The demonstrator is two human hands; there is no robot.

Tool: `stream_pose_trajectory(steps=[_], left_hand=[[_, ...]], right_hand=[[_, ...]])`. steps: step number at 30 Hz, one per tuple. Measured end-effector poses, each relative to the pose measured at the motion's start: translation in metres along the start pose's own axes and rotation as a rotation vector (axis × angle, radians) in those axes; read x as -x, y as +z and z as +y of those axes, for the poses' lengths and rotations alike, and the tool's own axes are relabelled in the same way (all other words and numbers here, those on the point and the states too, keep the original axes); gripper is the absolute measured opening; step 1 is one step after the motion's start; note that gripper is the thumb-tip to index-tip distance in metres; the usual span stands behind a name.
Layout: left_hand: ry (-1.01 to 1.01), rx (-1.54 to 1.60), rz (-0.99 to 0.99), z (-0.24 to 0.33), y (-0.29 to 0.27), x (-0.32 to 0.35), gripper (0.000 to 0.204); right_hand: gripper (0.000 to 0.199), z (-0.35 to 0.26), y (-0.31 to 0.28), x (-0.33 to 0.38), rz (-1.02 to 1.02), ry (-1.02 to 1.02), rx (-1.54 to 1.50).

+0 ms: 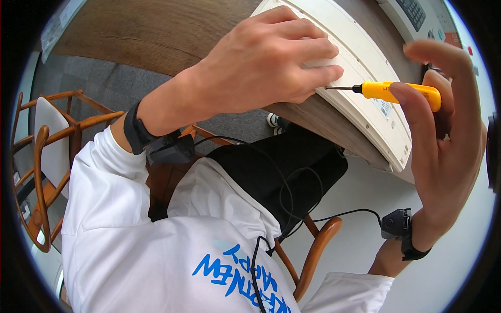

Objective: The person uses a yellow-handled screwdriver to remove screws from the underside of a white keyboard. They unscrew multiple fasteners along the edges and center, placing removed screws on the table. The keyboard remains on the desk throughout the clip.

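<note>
My left hand (266, 62) lies curled on a flat white plastic device (365, 88) that rests on the brown wooden table (172, 31), its fingertips at the spot where the tool's tip meets the casing. My right hand (443, 135) holds a small screwdriver with a yellow handle (404, 92) between thumb and fingers. Its thin metal shaft points left and touches the white casing just under my left fingertips.
A second white device with dark keys (412, 13) lies at the table's far right. A wooden chair (47, 172) stands to my left on grey carpet. Black cables (292, 193) run across my lap, and I sit on a wooden chair (318, 245).
</note>
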State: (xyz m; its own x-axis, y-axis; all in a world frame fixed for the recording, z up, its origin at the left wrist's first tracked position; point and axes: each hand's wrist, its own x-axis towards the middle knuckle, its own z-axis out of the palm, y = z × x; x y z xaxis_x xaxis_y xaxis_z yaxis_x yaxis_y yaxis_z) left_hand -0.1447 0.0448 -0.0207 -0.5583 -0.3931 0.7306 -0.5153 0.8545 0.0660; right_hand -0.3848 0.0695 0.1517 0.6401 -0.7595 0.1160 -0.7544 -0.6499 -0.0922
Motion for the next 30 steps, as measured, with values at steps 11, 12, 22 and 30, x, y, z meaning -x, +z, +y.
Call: stream_pose_trajectory(steps=[11,12,22,30], left_hand=[[-0.016,-0.037,0.069,0.002,0.008,0.003,0.025],[-0.016,-0.036,0.051,0.002,0.008,0.003,0.030],[0.006,-0.025,-0.018,0.001,-0.001,0.001,0.041],[-0.024,-0.040,0.033,0.003,0.006,0.003,0.035]], right_hand=[[0.031,-0.012,-0.007,0.005,-0.119,0.026,-0.023],[0.031,-0.011,-0.010,0.006,-0.149,0.053,-0.053],[0.024,-0.013,-0.020,-0.019,-0.356,0.070,0.181],[0.027,-0.009,0.019,-0.002,0.072,-0.003,0.179]])
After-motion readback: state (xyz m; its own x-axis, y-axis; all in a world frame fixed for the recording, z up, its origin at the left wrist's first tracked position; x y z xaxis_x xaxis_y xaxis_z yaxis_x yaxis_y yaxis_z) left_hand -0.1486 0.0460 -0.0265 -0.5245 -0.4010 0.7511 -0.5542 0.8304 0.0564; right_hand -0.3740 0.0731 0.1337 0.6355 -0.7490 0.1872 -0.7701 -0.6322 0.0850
